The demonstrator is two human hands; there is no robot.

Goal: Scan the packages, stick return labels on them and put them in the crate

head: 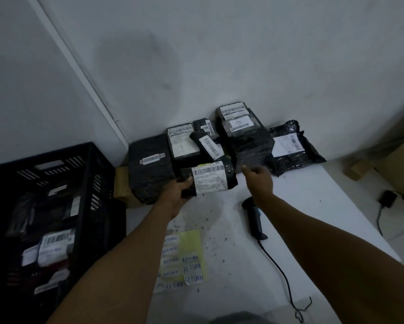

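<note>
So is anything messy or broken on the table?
Yes. Dark specks are scattered over the white table between the scanner and the return labels, like dirt or crumbs. The pile of packages is jumbled, with one small parcel lying tilted across others. Nothing looks broken.

A white table (301,206) fills the lower right of the view, its surface dull and speckled with dark flecks near the middle. Behind the table rises a plain pale wall (243,54), smudged with a faint grey patch above it. Left of the table the wall meets another at a corner (79,73), where a thin pale strip runs down slantwise. Right of the table, a brown cardboard surface (401,169) stands, with a small black adapter (387,199) and its cord below it. The light is dim and bluish.
</note>
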